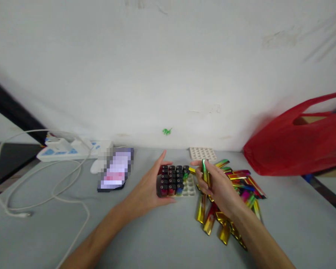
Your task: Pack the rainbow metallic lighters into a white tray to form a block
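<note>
Left hand (149, 183): spread around the left end of the white tray (189, 189), one finger along its far side, thumb along its near side, the tray with its black-topped pieces (171, 176) clasped between. Right hand (218, 183): just right of the tray, fingers curled, thumb and fingers pinching a shiny foil strip (204, 169). Key relation: tray lies left of the right hand and strip, apart from the strip by a narrow gap; bare sockets occupy the tray's right part, nearest the right hand, while the black-topped pieces fill the left, nearest the left hand. Strip's long axis: roughly upright in view, crosswise to the tray's left-right rows. Yellow piece (192, 170): at the tray's far right corner, by the right fingertips; whether pinched, cannot tell. Loose foil strips (208, 224): heaped right of the tray, partly beneath the right forearm. Second white tray (203, 153): beyond the first, to its right
</note>
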